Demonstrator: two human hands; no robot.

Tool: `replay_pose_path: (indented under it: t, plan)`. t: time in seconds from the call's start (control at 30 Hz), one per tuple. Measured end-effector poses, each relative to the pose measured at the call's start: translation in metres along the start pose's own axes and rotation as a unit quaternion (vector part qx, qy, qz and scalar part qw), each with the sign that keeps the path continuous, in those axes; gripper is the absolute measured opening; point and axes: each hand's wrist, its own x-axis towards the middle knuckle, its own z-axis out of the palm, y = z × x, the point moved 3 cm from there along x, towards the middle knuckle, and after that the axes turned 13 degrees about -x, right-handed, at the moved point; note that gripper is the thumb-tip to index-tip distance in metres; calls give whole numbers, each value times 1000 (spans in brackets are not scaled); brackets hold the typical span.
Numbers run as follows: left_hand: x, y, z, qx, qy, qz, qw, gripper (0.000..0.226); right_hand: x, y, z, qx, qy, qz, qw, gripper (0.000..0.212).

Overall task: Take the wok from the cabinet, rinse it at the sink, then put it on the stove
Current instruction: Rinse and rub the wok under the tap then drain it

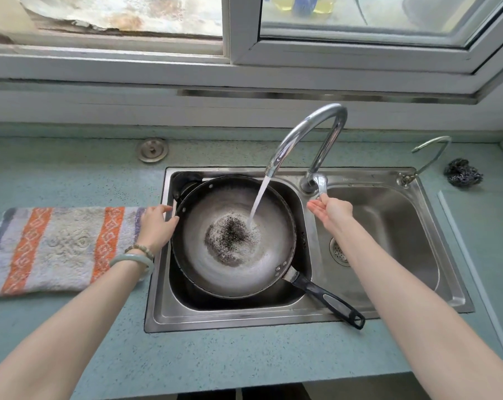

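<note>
Head view. The wok [234, 236] sits in the left basin of the double sink [435, 298], tilted slightly, with its rim resting near the basin's left and far walls. Its interior is dull grey metal with a worn, streaked surface; the rim and outer shell are dark. Two rivets show on the far-left inner wall and two on the near-right wall, where the handle attaches. The black handle [329, 301] projects to the near right, crosses the sink's near ledge and ends in a hanging loop.

A stream of water [259, 200] falls from the tall curved faucet [311, 131] and lands right of the wok's centre. A shallow frothing pool with dark specks covers the bottom of the wok.

The left hand [158, 226] rests on the wok's left rim, fingers bent over the edge in a light grasp. Its wrist carries a pale bangle [133, 261] and a beaded bracelet [140, 249].

The right hand [331, 212] is palm up with fingers loosely extended, and its fingertips touch the lower end of the faucet lever [321, 183]. It encloses nothing.

The right basin holds no items; its drain strainer [339, 251] shows beside the right forearm. A smaller tap [430, 154] stands at the sink's far-right corner, and a dark metal scourer [464, 171] lies on the countertop [244, 362] just right of it. A striped towel [59, 249] lies flat on the countertop left of the sink.
</note>
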Motion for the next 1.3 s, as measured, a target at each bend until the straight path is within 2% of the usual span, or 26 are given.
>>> replay_pose_path:
  t: [0.1, 0.23, 0.3, 0.37, 0.43, 0.5, 0.6, 0.67, 0.83, 1.07, 1.3]
  plan:
    - [0, 2, 3, -2, -3, 0, 1000, 38, 0, 6, -1, 10, 9, 20, 1000, 30]
    - [-3, 5, 8, 0, -5, 6, 1000, 37, -11, 27, 10, -50, 75, 36, 995, 12]
    - [-5, 6, 11, -2, -11, 4, 1000, 37, -20, 32, 28, -58, 60, -15, 996, 4]
    - [-6, 5, 11, -2, -14, 10, 1000, 37, -28, 21, 42, -111, 98, -127, 981, 4]
    - [-6, 4, 9, 0, -16, 16, 1000, 36, -27, 4, 41, -143, 180, -191, 954, 17]
    - [-7, 3, 6, -8, -16, 11, 1000, 34, -10, -6, 31, -167, 223, -175, 944, 33]
    - [-11, -1, 1, -16, -11, 1, 1000, 32, 21, 7, 18, -176, 161, -38, 970, 30]
    - [-11, -5, -2, -18, -12, -2, 1000, 33, 30, 16, 16, -133, 103, 2, 986, 33]
    - [-8, -8, -4, -18, -20, -12, 1000, 35, 29, 19, 16, -60, 51, 0, 997, 47]
    - [-6, 6, 4, -6, -15, 6, 1000, 32, 31, 21, 15, -28, 15, 4, 999, 39]
    - [-4, 7, 4, -6, -18, 11, 1000, 33, 29, 18, 13, -34, 23, 14, 999, 37]
